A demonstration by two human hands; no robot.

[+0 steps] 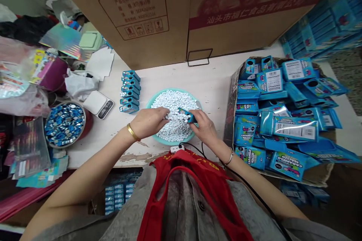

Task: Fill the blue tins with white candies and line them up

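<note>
A pale green bowl [149,101] heaped with small white candies [174,132] stands on the table in front of me. Over its right side, my right hand [205,127] grips a small blue candy box [185,113], tilted with its end toward the middle. My left hand [148,122] reaches over the bowl's left side, thumb and fingers pinched together. White pieces show right at its fingertips, but what it pinches blends into the heap. A row of similar blue boxes [130,92] stands left of the bowl; white candies show at the top of one.
At right, an open carton [229,116] overflows with blue boxes [278,83]. A large brown carton [158,51] stands behind the bowl. To the left are a white scale [97,102], a tub of blue and silver pieces [65,124] and plastic bags. A black cable [246,182] crosses my right forearm.
</note>
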